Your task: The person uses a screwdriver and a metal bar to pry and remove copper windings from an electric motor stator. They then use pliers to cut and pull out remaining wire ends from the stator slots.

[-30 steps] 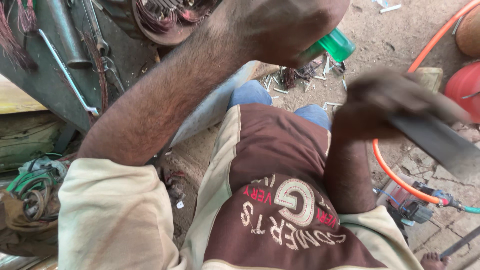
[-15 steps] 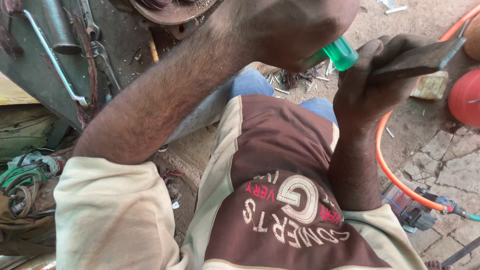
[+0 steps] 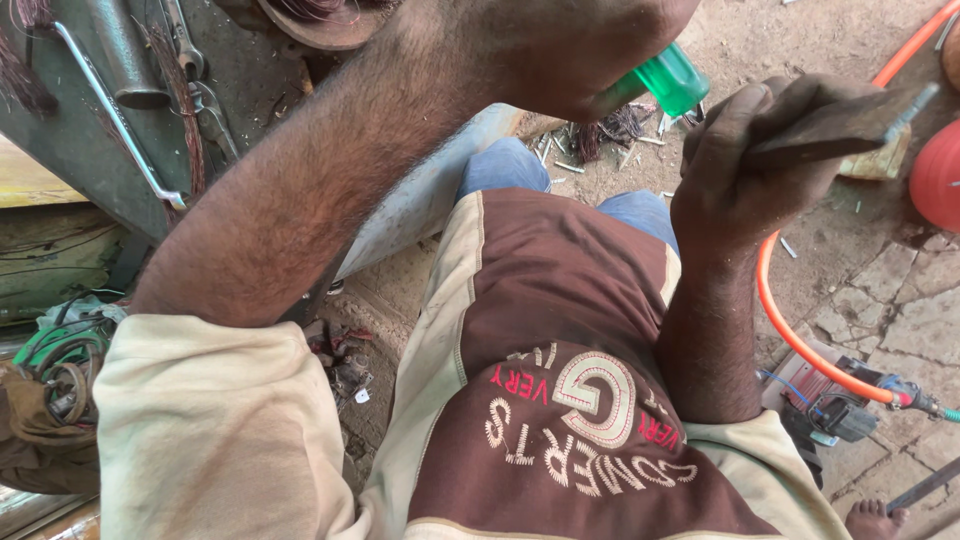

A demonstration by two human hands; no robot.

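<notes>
My left hand (image 3: 570, 50) is raised near the top of the view, its fist closed around a tool with a clear green handle (image 3: 668, 80) that sticks out to the right. My right hand (image 3: 745, 160) is lifted at the upper right and grips a flat dark metal bar (image 3: 840, 128), held nearly level and pointing right. Both forearms are bare below rolled cream sleeves. Under them I see my brown and cream shirt (image 3: 560, 330) and blue trousers (image 3: 500, 165).
A grey-green metal machine body (image 3: 90, 130) with a chrome rod and spanners fills the upper left. An orange hose (image 3: 800, 335) curves across the stone floor at right to a small device (image 3: 835, 405). A red round object (image 3: 938, 175), scattered nails (image 3: 600, 135) and wire coils (image 3: 60, 350) lie around.
My right hand has swung the dark bar up from low at the right to nearly level beside the green handle. My left hand has stayed clenched on the tool.
</notes>
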